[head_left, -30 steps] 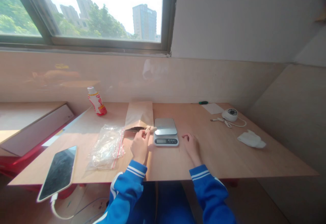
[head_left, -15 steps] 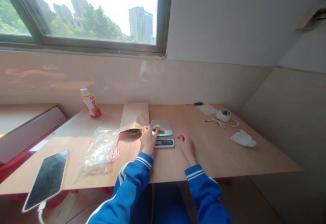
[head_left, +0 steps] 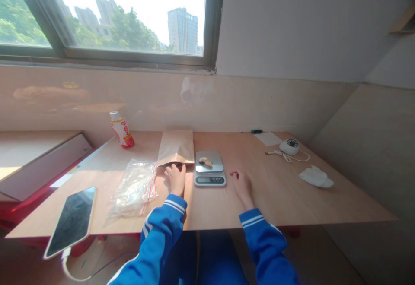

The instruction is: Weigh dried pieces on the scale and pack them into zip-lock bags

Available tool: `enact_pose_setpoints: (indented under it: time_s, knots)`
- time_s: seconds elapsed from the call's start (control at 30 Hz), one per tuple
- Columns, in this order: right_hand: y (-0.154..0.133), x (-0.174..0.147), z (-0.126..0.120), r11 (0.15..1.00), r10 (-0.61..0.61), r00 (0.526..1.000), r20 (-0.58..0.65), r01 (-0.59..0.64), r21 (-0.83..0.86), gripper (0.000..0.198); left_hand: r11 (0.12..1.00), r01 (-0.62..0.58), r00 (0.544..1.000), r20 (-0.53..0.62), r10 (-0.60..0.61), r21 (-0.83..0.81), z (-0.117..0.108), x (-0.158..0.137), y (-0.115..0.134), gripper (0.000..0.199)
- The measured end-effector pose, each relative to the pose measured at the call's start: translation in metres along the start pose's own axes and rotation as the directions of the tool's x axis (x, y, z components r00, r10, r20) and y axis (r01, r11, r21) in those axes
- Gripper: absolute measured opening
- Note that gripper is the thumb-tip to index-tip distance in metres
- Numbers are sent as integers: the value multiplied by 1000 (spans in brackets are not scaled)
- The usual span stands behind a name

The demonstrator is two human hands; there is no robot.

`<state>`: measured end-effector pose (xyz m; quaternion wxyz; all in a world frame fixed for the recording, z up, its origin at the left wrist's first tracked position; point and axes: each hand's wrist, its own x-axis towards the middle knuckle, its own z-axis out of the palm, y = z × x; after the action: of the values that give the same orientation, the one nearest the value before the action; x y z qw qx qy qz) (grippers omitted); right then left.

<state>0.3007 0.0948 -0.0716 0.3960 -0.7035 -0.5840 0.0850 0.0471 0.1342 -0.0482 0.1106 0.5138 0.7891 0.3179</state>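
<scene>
At the far left I see the phone (head_left: 70,222), one end jutting past the table's (head_left: 266,203) near edge. Right of it lies a clear plastic bag (head_left: 132,190), near the left wrist, so there is little room that way.

Next comes the brown paper bag (head_left: 177,144), flat, its long axis running near to far, its parted mouth facing the person. The left hand (head_left: 177,178) is right at that mouth, so the bag stretches straight away beyond the fingertips. Finger and thumb stand a little apart with nothing showing between them; whether they touch the lip I can't tell.

Just right of the paper bag sits the scale (head_left: 210,173), two pale pieces (head_left: 205,162) on its plate, lying crosswise. They are to the right and slightly far of the left hand.

The right hand (head_left: 241,185) rests just right of the scale, loosely curled; I can't tell what, if anything, it holds. A broad stretch of bare wood separates it from the white tissue (head_left: 316,177).
</scene>
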Motion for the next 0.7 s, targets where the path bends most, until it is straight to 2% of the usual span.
enact_pose_setpoints:
  time_s: [0.1, 0.2, 0.4, 0.6, 0.7]
  knots:
    - [0, 0, 0, 1000, 7, 1000, 0, -7, 0, 28, 1000, -2, 1000, 20, 1, 12, 4, 6, 3, 39]
    - [1, 1, 1, 1000, 8, 1000, 5, -8, 1, 28, 999, -32, 999, 24, 32, 1, 5, 10, 3, 31]
    - [3, 1, 2, 1000, 5, 1000, -2, -5, -7, 28, 991, -105, 994, 4, 106, -76, -4, 5, -3, 25]
    - [1, 0, 1, 1000, 10, 1000, 8, -10, 16, 28, 957, -109, 994, -50, 99, -269, -18, -21, -15, 24]
    - [1, 0, 0, 1000, 2, 1000, 8, -2, 20, 28, 943, -159, 987, -64, 147, -292, -23, -46, -5, 24]
